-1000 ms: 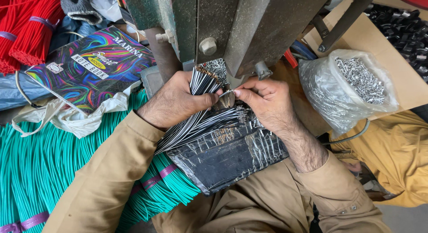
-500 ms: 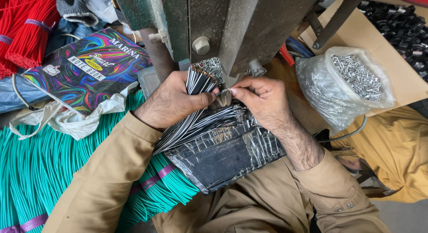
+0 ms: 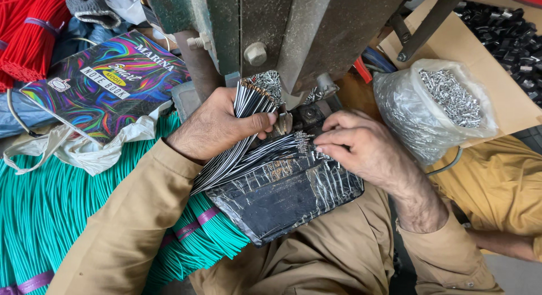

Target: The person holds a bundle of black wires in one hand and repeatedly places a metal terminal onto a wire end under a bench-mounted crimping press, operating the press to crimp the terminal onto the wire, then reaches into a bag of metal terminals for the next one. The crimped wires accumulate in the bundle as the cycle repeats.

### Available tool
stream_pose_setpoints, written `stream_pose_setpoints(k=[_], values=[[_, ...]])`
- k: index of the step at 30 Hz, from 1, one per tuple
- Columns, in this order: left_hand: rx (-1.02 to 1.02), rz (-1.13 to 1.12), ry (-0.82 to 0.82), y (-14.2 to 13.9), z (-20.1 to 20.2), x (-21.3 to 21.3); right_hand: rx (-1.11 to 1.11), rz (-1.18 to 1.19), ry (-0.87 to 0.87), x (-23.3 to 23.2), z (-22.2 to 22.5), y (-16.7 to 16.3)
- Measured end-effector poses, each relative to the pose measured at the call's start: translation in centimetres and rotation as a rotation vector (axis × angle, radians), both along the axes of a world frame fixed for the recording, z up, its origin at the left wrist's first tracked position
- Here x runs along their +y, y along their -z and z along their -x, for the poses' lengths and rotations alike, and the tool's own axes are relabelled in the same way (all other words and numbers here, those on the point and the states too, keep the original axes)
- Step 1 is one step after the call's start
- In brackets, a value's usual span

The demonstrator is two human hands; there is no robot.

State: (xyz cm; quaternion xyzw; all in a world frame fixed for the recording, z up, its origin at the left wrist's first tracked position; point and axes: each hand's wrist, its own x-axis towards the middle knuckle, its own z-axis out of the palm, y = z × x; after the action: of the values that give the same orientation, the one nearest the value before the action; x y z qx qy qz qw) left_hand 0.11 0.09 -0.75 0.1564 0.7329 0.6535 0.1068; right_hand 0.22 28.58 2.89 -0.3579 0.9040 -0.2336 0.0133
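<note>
Left hand [image 3: 217, 125]: closed around a bundle of black-and-white wires [image 3: 244, 106], thumb pressed across the strands. The bundle fans upward, and its bare metal tips reach the base of the green metal press [image 3: 271, 24].

Right hand [image 3: 361, 148]: fingers curled, fingertips [image 3: 323, 151] pinching the ends of a second group of the same wires [image 3: 271, 151], which lies flat just below the thumb of the left hand. These strands run down-left, passing under the left wrist.

Both hands work over a dark pad wrapped in clear tape [image 3: 288, 196], which rests on the person's lap, touching the lower wires. Small metal parts lie at the foot of the press, just above the right hand.

Left of the pad: large bundle of teal wires [image 3: 51, 216], tied with purple bands. Above it, a crumpled white cloth [image 3: 84, 151] and a notebook with a swirled multicolour cover [image 3: 107, 83]. Red wires [image 3: 28, 29] at top left corner.

Right of the press: clear plastic bag of small metal terminals [image 3: 435, 106], resting against a cardboard box [image 3: 497, 92] with black parts in it.
</note>
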Motion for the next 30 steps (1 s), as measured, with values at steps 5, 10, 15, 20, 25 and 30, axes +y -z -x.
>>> stream_pose_setpoints(k=[5, 10, 15, 20, 25, 30], values=[[0.0, 0.016, -0.031, -0.2, -0.3, 0.1, 0.07, -0.029, -0.024, -0.2, 0.0, 1.0], [-0.009, 0.072, -0.055, -0.2, -0.3, 0.1, 0.063, 0.013, -0.039, 0.3, 0.6, 1.5], [-0.012, 0.06, -0.035, -0.1, -0.3, 0.1, 0.068, 0.017, -0.043, 0.6, 0.6, 1.9], [0.004, 0.028, -0.037, -0.4, -0.4, 0.1, -0.102, 0.049, 0.056, 1.0, 0.8, 1.5], [-0.012, 0.084, -0.053, -0.4, -0.5, 0.1, -0.077, -0.007, 0.04, 0.7, 0.9, 1.0], [0.021, 0.065, -0.046, -0.3, -0.4, 0.2, -0.064, -0.066, 0.112, 0.1, 0.7, 1.0]])
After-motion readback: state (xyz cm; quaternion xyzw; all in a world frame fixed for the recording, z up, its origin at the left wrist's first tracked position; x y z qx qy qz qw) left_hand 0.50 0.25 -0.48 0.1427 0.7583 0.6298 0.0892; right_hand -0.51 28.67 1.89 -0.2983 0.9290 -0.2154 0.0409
